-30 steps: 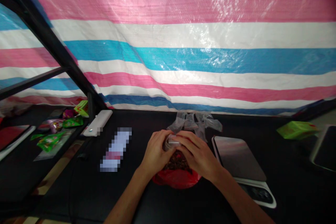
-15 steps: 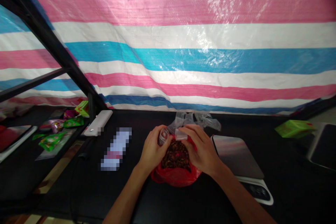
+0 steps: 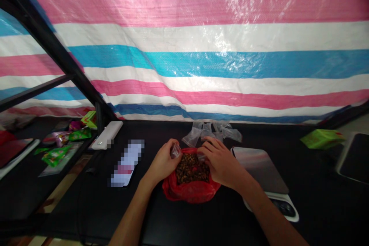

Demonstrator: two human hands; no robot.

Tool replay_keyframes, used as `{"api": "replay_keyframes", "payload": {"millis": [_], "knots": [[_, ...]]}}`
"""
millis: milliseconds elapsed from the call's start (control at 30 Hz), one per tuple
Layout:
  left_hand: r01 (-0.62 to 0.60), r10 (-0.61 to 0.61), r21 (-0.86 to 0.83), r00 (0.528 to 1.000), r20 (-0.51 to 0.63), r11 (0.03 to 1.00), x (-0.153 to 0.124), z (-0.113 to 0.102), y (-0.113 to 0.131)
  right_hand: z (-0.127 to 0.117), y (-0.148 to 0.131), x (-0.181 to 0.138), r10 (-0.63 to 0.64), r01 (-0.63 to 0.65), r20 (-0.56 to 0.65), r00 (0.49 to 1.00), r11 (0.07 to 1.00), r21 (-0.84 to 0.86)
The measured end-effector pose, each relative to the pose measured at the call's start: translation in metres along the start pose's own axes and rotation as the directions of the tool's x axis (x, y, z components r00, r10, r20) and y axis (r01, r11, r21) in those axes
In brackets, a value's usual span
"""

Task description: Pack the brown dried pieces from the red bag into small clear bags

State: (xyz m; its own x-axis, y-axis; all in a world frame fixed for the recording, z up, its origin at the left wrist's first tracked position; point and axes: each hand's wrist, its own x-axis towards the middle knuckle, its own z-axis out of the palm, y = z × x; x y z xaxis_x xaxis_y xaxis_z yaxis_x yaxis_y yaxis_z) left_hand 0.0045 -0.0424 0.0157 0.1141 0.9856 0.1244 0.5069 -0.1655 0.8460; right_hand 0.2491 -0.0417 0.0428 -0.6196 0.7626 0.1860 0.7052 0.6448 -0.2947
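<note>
I have the left hand [image 3: 163, 160] just left of the frame's lower centre, half curled, with thumb and fingers closed on a clear plastic piece [image 3: 175, 150]. That piece sticks up at the fingertips, above the left rim of the red bag; the fingers cover too much of it for me to make out its full shape. The right hand [image 3: 223, 163] sits opposite, right of centre, palm down with fingers bent inward over the bag's right side. I can see a second clear piece [image 3: 201, 156] pinched at its fingertips, though most of it is hidden and blurred from my view. The two hands are apart, with the bag's opening between them.

The red bag [image 3: 190, 194] stands on the black table [image 3: 173, 223] at the lower centre of the frame. Its mouth is spread wide, the glossy plastic crumpled and folded outward along the near edge. Small brown bits [image 3: 191, 171] fill it, dark and mixed in tone, with one reddish spot near the middle.

Just beyond the bag I see several crumpled clear bags [image 3: 211, 131] lying near the striped sheet [image 3: 201, 61]. To the right, partly behind the right forearm, lies a flat device [image 3: 262, 169] with a grey top and white base.
</note>
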Motion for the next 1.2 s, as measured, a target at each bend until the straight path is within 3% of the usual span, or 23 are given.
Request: {"api": "replay_keyframes", "payload": {"millis": [200, 467, 667, 833, 1200], "knots": [[0.026, -0.024, -0.176, 1.0, 0.01, 0.984, 0.002, 0.005, 0.004, 0.0, -0.007, 0.002, 0.024, -0.024, -0.004, 1.0, 1.0, 0.006], [0.042, -0.033, -0.286, 0.999, 0.037, 0.957, 0.004, 0.012, -0.006, 0.023, -0.02, 0.006, 0.112, -0.109, -0.082, 0.99, 0.993, 0.039], [0.054, -0.033, -0.345, 0.997, 0.065, 0.937, 0.005, 0.015, -0.005, 0.032, -0.026, 0.006, 0.21, -0.201, -0.108, 0.972, 0.976, 0.088], [0.044, -0.042, -0.38, 0.999, 0.015, 0.924, 0.005, 0.018, -0.003, 0.034, -0.031, 0.008, 0.264, -0.246, -0.164, 0.951, 0.962, 0.12], [0.029, -0.033, -0.393, 0.999, -0.004, 0.919, 0.007, 0.017, -0.007, 0.032, -0.034, 0.008, 0.28, -0.248, -0.154, 0.948, 0.948, 0.201]]}}
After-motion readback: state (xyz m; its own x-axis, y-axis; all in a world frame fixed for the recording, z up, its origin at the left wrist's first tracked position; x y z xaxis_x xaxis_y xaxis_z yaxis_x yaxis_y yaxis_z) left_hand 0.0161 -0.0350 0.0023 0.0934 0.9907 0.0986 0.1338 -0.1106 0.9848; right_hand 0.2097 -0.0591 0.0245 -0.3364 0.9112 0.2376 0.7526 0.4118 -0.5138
